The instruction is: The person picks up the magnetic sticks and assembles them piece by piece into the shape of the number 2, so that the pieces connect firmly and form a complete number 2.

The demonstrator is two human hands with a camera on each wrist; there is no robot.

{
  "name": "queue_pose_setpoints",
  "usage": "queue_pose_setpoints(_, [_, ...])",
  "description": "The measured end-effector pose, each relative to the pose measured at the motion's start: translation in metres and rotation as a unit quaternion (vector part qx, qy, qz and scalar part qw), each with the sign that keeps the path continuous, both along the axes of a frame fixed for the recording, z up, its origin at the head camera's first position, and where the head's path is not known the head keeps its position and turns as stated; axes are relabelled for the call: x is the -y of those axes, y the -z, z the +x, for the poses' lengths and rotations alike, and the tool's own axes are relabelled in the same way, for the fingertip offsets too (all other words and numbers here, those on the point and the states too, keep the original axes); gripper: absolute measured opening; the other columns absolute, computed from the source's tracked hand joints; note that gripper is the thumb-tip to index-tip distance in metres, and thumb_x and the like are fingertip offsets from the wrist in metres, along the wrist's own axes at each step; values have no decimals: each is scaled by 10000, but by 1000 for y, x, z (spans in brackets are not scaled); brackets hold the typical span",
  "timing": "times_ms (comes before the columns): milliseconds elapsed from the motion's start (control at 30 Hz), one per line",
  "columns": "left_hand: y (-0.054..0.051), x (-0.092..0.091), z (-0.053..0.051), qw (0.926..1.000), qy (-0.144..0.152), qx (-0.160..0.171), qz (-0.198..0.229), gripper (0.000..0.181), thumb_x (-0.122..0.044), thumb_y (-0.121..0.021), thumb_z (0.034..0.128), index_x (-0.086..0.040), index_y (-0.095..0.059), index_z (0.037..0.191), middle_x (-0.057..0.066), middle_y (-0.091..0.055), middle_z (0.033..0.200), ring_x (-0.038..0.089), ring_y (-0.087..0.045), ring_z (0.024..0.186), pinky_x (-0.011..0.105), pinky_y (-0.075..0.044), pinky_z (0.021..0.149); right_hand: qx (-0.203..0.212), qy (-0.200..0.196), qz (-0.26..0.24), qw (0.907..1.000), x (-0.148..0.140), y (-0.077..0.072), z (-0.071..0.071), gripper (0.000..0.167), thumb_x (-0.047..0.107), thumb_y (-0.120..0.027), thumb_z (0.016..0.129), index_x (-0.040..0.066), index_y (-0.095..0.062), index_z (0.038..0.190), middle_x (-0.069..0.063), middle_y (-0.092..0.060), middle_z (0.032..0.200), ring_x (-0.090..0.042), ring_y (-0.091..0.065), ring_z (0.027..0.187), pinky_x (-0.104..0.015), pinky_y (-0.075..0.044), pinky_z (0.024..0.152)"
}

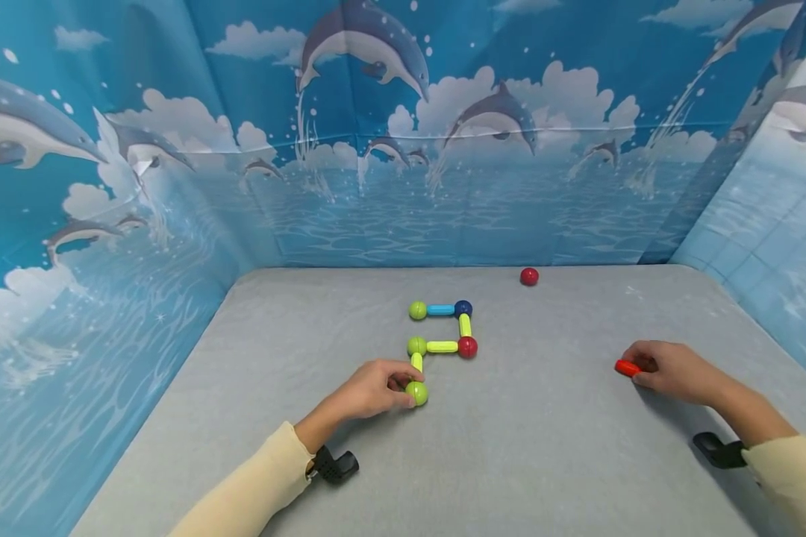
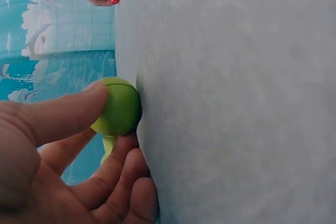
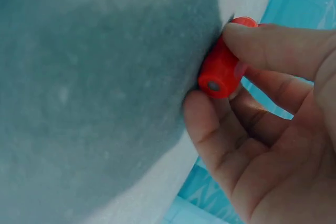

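My left hand (image 1: 378, 389) holds a light green ball (image 1: 416, 393) between thumb and fingers, at the near end of a chain of balls and rods on the table. From that ball a yellow-green rod (image 1: 417, 362) leads to another green ball (image 1: 416, 345). A second yellow-green rod (image 1: 442, 347) runs on to a red ball (image 1: 467, 347). Beyond it come a third such rod (image 1: 465, 325), a dark blue ball (image 1: 463, 308), a blue rod (image 1: 440, 309) and a green ball (image 1: 418, 310). Far to the right, my right hand (image 1: 672, 369) pinches a short red rod (image 3: 223, 69) with a grey metallic end, close against the table surface.
A loose red ball (image 1: 529, 277) lies near the back edge of the grey table (image 1: 544, 447). Behind and at both sides hangs a blue curtain (image 1: 389, 194) printed with dolphins. Each wrist wears a black camera mount (image 1: 336, 466).
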State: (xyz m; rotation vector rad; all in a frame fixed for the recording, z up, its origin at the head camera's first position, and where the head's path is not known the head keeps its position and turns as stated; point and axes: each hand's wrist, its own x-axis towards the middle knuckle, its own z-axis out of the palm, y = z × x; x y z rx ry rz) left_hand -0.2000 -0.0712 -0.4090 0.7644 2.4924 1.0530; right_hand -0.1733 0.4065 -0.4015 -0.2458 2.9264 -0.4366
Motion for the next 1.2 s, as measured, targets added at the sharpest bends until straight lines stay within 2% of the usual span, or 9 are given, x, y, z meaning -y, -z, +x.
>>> queue_pose_setpoints(300, [-3, 2, 2, 9997, -167, 149, -63, 302, -127, -765, 864, -163, -740, 1162, 38, -705, 1042, 111, -591, 868, 232, -485, 677, -341, -38, -150, 9993, 5, 0, 1, 203, 82, -715, 837, -9, -687, 1016, -61, -695, 898, -184, -570, 786, -374, -507, 699])
queue_pose_setpoints(500, [-5, 0, 4, 9996, -211, 62, -153, 307, -136, -765, 866, -164, -739, 1171, 35, -719, 1074, 117, -611, 902, 243, -495, 696, -346, -47, -133, 9993, 9, -6, -1, 242, 91, -712, 846, -14, -686, 1062, -99, -701, 931, -201, -601, 802, -383, -522, 701])
queue_pose_setpoints(667, [-6, -5, 5, 9990, -233, -28, -389, 313, -159, -762, 871, -194, -739, 1181, 15, -724, 1084, 107, -623, 916, 250, -494, 702, -325, -84, -319, 9989, 17, -13, 1, 266, 105, -717, 853, 6, -687, 1098, -104, -705, 970, -194, -620, 823, -334, -519, 665])
queue_pose_setpoints(900, [-5, -6, 3, 9988, -253, 92, -401, 308, -164, -766, 867, -197, -745, 1173, 18, -719, 1090, 119, -634, 929, 254, -500, 690, -416, -365, -560, 9969, 40, -31, 5, 289, 111, -706, 872, 32, -684, 1149, -85, -705, 1030, -145, -614, 852, -237, -493, 631])
queue_pose_setpoints(1200, [-3, -3, 4, 9987, -342, 205, -313, 305, -160, -768, 867, -196, -746, 1170, 22, -711, 1089, 121, -623, 906, 258, -499, 688, -503, -782, -625, 9937, 83, -59, 9, 281, 114, -737, 856, 86, -683, 1131, -7, -700, 987, -126, -608, 862, -225, -513, 656])
